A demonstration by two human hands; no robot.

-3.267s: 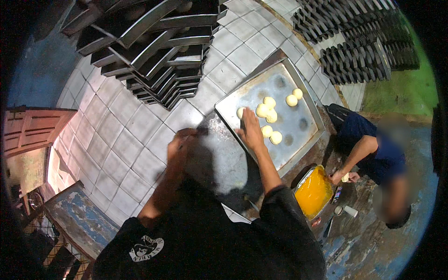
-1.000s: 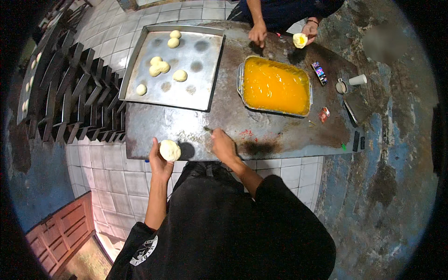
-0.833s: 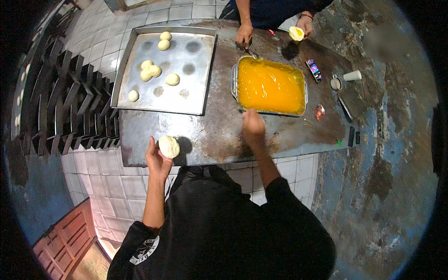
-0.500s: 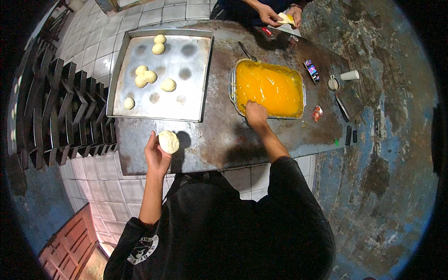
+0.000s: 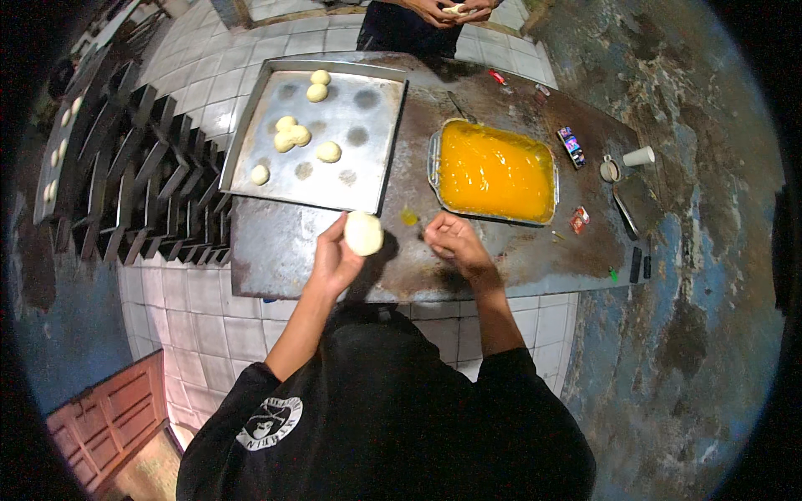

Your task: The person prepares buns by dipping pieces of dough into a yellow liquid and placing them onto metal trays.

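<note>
My left hand [image 5: 334, 260] holds a round, flattened piece of pale dough [image 5: 364, 235] over the near side of the table, fingers curled around its left edge. To the right of it my right hand [image 5: 456, 240] is closed, apparently around a thin utensil mostly hidden by the fingers. A dab of yellow filling [image 5: 408, 216] shows off its tip, between the hand and the dough. Beyond that hand stands a glass dish [image 5: 555, 199] of smooth orange-yellow filling [image 5: 493, 169]. Several dough balls [image 5: 328, 152] sit on a metal baking tray [image 5: 368, 159] at the left.
Across the table [image 5: 276, 275] another person's hands [image 5: 451, 12] work a piece of dough. A cup [image 5: 611, 169], a white cylinder [image 5: 639, 156], a small colourful pack [image 5: 571, 147] and a red wrapper [image 5: 580, 219] lie at the right. A dark metal rack [image 5: 146, 184] stands left.
My right hand has come out of the dish toward me, bringing yellow filling. My left hand has moved right with the dough, closer to the right hand. The whole view has shifted slightly.
</note>
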